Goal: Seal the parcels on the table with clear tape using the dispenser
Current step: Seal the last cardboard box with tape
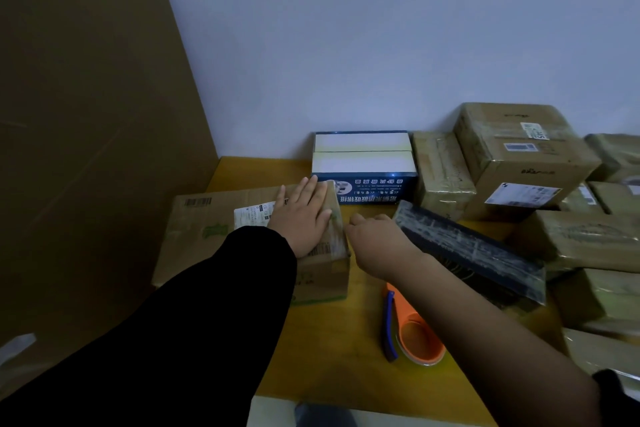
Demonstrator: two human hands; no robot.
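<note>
Brown cardboard parcel [207,222] is pinned by spread left hand [304,218]; right hand [377,246] curled, grip unclear. Tape should be rubbed flat.

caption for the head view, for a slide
Left hand flat on a cardboard box, right hand at its right edge; orange tape dispenser lies on the yellow table beside taped parcels.

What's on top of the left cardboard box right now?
The left hand lies flat on the cardboard box, covering part of a white label. A barcode shows near its far corner. Whatever is under the palm is hidden.
</note>
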